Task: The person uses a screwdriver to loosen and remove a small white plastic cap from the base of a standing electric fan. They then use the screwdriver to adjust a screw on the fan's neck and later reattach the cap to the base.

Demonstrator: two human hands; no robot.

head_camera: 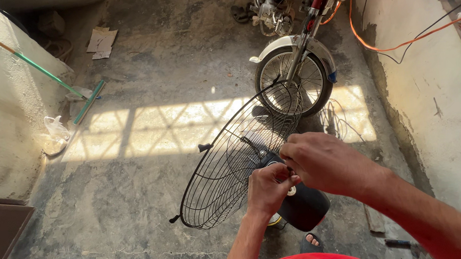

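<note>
**Fan Assembly Held at the Motor Housing**

A plastic bag (54,134) and a green-headed broom (80,98) are seen against the left wall, with cardboard scraps (101,42) lying on the far concrete floor (137,210).

A round black wire fan guard (228,168) is positioned at centre, tilted, with its face turned toward the left. A black motor housing (306,209) is attached behind the guard, on the near right side of it.

The left hand (269,188) is closed around the junction of guard and motor housing. The right hand (325,163) is placed just above it, fingers curled at the same junction; whether a small part is pinched there cannot be told. Both hands are touching the fan.

A red motorcycle (297,7) is parked beyond the guard, its front wheel (294,80) just behind the guard's far rim. An orange cable (401,42) is run along the right wall. A sandalled foot (311,243) is visible below the housing.
</note>
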